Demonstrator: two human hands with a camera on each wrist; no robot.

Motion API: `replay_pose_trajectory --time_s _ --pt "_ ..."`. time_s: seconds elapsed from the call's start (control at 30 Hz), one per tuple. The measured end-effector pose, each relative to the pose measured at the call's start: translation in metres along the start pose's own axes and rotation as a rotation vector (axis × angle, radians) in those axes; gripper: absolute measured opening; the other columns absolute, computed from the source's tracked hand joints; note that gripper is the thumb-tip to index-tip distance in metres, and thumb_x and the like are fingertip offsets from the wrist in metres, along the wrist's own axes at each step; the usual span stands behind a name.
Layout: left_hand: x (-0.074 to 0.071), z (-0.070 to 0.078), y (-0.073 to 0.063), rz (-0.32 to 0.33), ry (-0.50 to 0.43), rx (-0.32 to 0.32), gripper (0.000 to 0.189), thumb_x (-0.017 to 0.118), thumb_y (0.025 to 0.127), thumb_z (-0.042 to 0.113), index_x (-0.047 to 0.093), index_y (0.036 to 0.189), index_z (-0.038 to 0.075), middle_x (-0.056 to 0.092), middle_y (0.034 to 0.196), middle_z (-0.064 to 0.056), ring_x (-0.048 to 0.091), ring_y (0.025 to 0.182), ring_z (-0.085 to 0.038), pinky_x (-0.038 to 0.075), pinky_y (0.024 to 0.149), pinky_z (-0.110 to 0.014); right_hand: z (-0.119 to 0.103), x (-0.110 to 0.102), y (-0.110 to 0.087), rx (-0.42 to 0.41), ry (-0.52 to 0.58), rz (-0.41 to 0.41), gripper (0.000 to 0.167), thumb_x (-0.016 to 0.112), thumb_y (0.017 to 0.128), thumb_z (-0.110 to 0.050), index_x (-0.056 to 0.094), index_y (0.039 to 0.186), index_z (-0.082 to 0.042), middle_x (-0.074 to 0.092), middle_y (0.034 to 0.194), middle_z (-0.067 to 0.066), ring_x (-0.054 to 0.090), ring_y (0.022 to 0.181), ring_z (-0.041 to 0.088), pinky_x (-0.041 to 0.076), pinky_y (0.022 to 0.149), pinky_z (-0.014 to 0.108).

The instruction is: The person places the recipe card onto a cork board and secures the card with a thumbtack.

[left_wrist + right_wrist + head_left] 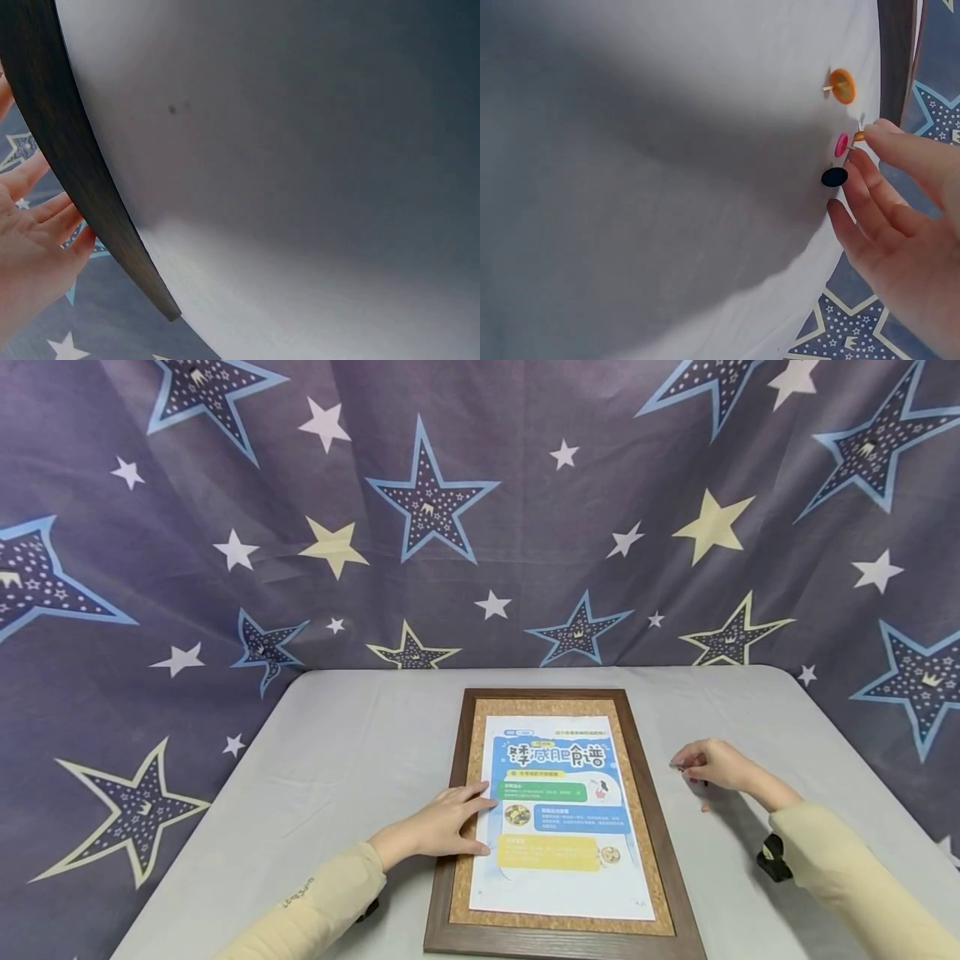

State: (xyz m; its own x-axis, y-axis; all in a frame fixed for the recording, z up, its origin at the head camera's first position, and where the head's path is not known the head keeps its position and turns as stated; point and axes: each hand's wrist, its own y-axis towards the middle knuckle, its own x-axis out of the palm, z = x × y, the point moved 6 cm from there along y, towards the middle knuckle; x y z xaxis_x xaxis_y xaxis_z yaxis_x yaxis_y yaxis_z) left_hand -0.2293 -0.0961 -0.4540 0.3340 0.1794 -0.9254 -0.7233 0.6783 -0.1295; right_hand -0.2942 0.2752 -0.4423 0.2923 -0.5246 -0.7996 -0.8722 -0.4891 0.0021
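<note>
I counted four thumbtacks beside the board's right edge. My right hand pinched one, an amber thumbtack, at the fingertips; a pink thumbtack, a black thumbtack and an orange thumbtack lay close by on the grey-covered desk. My left hand had a loose grip, its fingers spread across the wooden frame to the left edge of one printed recipe poster. That sheet lay on one framed corkboard. My two cream sleeves reached in, and one star-patterned curtain hung behind the desk.
</note>
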Motion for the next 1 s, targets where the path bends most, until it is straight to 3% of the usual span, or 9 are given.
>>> replay_pose_trajectory --time_s 0.27,1.0 --pt "0.0003 -0.0008 -0.0002 -0.006 -0.004 -0.004 0.067 0.061 0.078 0.047 0.041 0.133 0.013 0.023 0.143 -0.012 0.025 0.129 -0.031 0.021 0.103 -0.048 0.0013 0.0029 0.0014 -0.025 0.005 -0.031 0.014 0.057 0.078 0.009 0.063 0.090 0.010 0.063 0.075 0.010 0.054 0.057 0.009 0.044 0.050 0.022" --pt "0.0010 -0.0015 -0.0005 0.006 -0.004 0.004 0.067 0.061 0.078 0.048 0.042 0.132 0.013 0.024 0.143 -0.012 0.025 0.129 -0.030 0.021 0.103 -0.047 0.0037 0.0017 0.0030 0.016 -0.022 0.014 0.009 0.058 0.079 0.007 0.066 0.082 0.008 0.061 0.071 0.006 0.049 0.054 0.005 0.040 0.047 0.021"
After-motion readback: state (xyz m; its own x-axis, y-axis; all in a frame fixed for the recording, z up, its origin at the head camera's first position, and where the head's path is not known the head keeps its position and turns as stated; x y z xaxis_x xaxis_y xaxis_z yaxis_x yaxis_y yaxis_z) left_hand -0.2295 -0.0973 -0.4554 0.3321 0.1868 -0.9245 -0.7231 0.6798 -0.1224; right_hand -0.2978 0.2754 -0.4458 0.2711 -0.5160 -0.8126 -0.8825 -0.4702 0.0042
